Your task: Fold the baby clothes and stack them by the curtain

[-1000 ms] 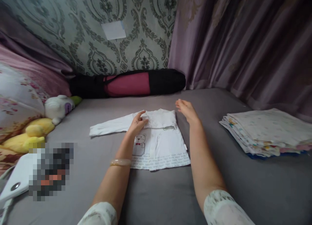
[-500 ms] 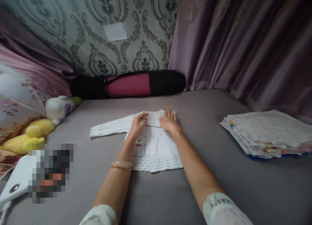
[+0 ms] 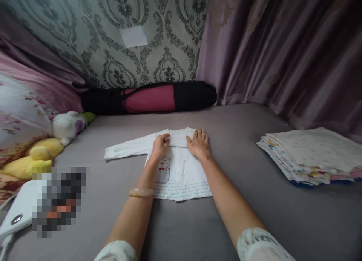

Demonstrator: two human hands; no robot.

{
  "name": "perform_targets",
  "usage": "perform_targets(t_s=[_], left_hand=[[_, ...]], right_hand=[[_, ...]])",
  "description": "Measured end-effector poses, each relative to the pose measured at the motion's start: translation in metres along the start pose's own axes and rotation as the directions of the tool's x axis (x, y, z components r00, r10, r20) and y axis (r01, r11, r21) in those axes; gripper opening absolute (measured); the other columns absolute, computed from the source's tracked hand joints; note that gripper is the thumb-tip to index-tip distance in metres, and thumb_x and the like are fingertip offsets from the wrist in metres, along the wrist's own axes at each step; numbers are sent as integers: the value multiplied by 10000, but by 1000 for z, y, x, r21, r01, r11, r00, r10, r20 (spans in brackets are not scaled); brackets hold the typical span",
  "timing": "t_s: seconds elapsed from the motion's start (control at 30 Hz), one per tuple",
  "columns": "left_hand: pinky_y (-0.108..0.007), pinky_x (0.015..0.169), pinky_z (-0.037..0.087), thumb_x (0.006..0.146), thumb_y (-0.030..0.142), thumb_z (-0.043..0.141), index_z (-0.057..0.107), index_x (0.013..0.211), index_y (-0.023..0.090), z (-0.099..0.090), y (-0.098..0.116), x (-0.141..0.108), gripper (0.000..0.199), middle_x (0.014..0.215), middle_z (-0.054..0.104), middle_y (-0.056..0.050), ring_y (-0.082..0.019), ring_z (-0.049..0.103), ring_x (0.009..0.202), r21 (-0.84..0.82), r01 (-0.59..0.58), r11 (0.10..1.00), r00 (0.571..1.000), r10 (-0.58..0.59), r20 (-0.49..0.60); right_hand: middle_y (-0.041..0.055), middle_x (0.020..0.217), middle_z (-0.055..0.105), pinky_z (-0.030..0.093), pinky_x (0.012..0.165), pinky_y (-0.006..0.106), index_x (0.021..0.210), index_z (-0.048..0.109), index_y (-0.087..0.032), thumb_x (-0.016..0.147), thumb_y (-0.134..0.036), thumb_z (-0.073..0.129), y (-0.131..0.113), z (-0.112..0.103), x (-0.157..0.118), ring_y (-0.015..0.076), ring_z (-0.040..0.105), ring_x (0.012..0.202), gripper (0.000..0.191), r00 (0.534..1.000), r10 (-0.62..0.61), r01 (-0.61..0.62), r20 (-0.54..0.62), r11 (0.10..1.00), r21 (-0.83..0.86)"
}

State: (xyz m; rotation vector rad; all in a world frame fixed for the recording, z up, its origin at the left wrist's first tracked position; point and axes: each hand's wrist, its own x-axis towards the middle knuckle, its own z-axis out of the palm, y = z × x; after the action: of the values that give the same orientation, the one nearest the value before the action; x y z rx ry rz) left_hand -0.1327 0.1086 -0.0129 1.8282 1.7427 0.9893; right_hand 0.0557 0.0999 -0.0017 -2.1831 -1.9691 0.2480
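Note:
A small white long-sleeved shirt [image 3: 194,172] lies front up on the grey bed, with a bear drawing on the chest and a printed band along the hem. One sleeve stretches out to the left, while the other is folded across the top. At the folded sleeve's left end, my left hand [image 3: 160,146] is curled, thumb and fingers closed on the cloth. My right hand [image 3: 198,142] lies flat over the shirt's right shoulder, its fingers stretched out and pointing away from me. My forearms hide parts of the shirt's sides.
Folded cloths [image 3: 313,149] are stacked at the right. A long black and pink bag [image 3: 149,99] lies along the wall. Plush toys [image 3: 68,126] and a floral pillow [image 3: 22,110] sit at the left, near a white device [image 3: 24,206] with a cable and a blurred-out patch.
My right hand has shifted slightly right and flattened over the shirt's shoulder. My left hand stays almost in place at the folded sleeve.

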Motion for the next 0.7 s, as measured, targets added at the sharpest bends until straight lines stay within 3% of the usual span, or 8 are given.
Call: perform_targets(t_s=[0.23,0.3,0.37,0.43,0.53,0.7], left_hand=[[-338,941,441,782,115,463,668,1107,131,-1,1,-3,385,1095,634,-124,-227,588,1010,160,-117,980,993,114,31],[-377,973,424,803,132,472,665,1110,118,-2,3,-5,363,1191,592,-156,-250,563,1066,228,-172,958,984,177,1],[-416,1018,391,854,176,461,643,1155,121,-2,7,-6,356,1319,524,-177,-272,523,1147,280,-242,929,964,263,-40],[-434,1059,355,904,206,416,602,1221,132,1,11,-8,374,1387,487,-173,-278,476,1233,302,-313,900,944,330,-5],[-467,1104,302,943,223,357,544,1291,131,8,15,-12,405,1408,492,-161,-293,379,1351,320,-331,888,943,299,146],[-539,1145,190,975,315,325,460,1381,186,14,14,-17,447,1515,378,-129,-306,257,1432,355,-240,903,953,150,262]], right_hand=[[222,1566,188,125,1152,450,1481,262,25,980,-408,250,4,-1,2,321,127,1450,662,1000,-2,2,14,1000,-5],[221,1566,191,117,1154,456,1480,265,22,980,-396,252,4,-4,2,319,125,1451,652,1000,-12,12,15,1000,-13],[211,1572,181,78,1161,464,1485,259,12,982,-390,247,2,-8,1,311,101,1457,644,998,-56,56,-17,998,-25],[189,1581,168,39,1165,467,1501,246,-24,989,-396,233,-3,-10,-3,297,75,1463,633,989,-143,142,-45,990,-28],[140,1594,162,42,1160,488,1521,254,-142,998,-423,214,-12,-11,-9,293,79,1465,595,968,-250,250,12,968,-1],[104,1603,148,53,1147,526,1514,284,-243,1002,-444,196,-17,-7,-14,300,90,1463,558,962,-245,248,122,969,-7]])
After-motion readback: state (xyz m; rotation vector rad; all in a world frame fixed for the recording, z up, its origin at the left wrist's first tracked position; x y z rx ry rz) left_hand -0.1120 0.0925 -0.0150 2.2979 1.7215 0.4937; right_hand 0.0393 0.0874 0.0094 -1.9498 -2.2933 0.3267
